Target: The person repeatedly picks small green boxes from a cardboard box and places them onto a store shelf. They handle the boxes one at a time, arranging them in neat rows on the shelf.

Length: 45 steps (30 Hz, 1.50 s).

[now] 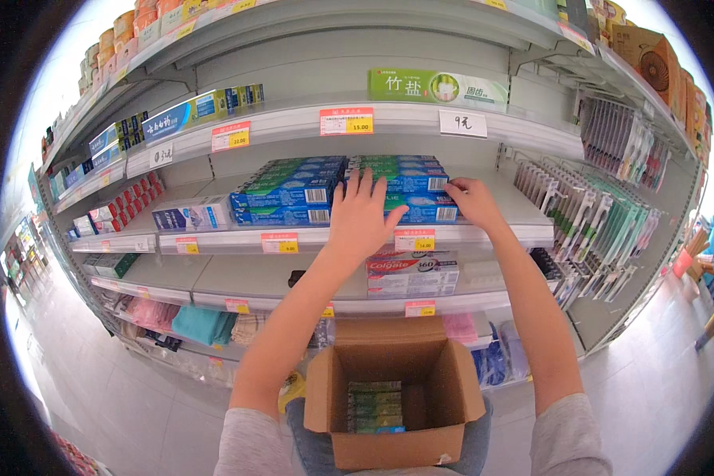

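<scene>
On the middle shelf, blue-and-green Darlie toothpaste boxes [413,166] are stacked two layers high. My left hand [362,209] lies flat against their front left part with its fingers spread, hiding some of the boxes. My right hand [475,201] touches the right end of this stack with bent fingertips. Another stack of similar toothpaste boxes [291,184] stands close on the left. Below my arms, an open cardboard box [387,449] rests at my lap, with several green cartons [375,404] and a bit of blue inside.
A shelf edge with price tags [415,240] runs below the boxes. Colgate boxes [413,273] sit one shelf lower, and a green toothpaste box [437,86] one shelf higher. White-and-purple toothpaste boxes [191,212] lie left. Packaged toothbrushes [589,208] hang on hooks at right. Folded towels [199,324] fill the bottom shelf.
</scene>
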Motion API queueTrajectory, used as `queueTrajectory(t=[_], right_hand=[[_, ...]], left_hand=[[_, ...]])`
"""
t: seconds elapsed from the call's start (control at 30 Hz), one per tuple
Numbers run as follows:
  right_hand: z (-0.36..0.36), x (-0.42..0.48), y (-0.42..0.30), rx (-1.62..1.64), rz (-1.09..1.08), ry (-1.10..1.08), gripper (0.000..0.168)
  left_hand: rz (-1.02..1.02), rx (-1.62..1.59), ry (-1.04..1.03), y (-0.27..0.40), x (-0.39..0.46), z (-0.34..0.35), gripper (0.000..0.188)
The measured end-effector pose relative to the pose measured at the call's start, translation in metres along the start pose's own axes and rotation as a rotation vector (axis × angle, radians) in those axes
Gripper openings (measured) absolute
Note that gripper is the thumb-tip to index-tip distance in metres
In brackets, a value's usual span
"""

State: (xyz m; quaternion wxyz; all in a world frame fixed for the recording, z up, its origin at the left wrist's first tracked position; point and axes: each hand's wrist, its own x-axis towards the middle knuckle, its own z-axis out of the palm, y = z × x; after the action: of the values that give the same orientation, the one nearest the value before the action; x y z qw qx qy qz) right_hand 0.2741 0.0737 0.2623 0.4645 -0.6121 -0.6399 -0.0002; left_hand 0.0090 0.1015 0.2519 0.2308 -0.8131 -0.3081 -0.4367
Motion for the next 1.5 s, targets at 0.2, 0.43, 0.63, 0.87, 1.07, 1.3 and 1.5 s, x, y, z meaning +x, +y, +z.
queueTrajectory(t=[0.2, 0.43, 0.63, 0.87, 1.07, 1.3, 1.5], right_hand=[[0.001, -0.001, 0.000, 0.009, 0.043, 0.036, 0.041], [-0.001, -0.004, -0.005, 0.000, 0.063, 0.076, 0.042], [-0.002, 0.000, 0.005, 0.095, 0.148, 0.024, 0.040], [0.007, 0.011, 0.017, 0.036, 0.026, 0.149, 0.037], [-0.006, -0.053, -0.016, 0.336, -0.238, 0.591, 0.019], [0.055, -0.263, 0.018, 0.684, 0.261, -0.347, 0.016], [0.116, -0.397, 0.042, 0.710, 0.496, -0.733, 0.019]], left_hand=[[0.019, -0.025, -0.083, 0.002, 0.004, -0.005, 0.061], [0.006, -0.096, -0.136, -0.003, 0.009, -0.008, 0.060], [0.010, -0.041, -0.142, -0.001, 0.006, -0.003, 0.062], [0.106, -0.185, 0.123, -0.007, -0.010, -0.003, 0.047], [0.247, -0.505, 0.091, 0.049, -0.113, -0.010, 0.026], [0.059, -0.643, -0.622, 0.077, -0.317, 0.028, 0.014], [0.073, -0.561, -1.040, 0.083, -0.335, 0.034, 0.014]])
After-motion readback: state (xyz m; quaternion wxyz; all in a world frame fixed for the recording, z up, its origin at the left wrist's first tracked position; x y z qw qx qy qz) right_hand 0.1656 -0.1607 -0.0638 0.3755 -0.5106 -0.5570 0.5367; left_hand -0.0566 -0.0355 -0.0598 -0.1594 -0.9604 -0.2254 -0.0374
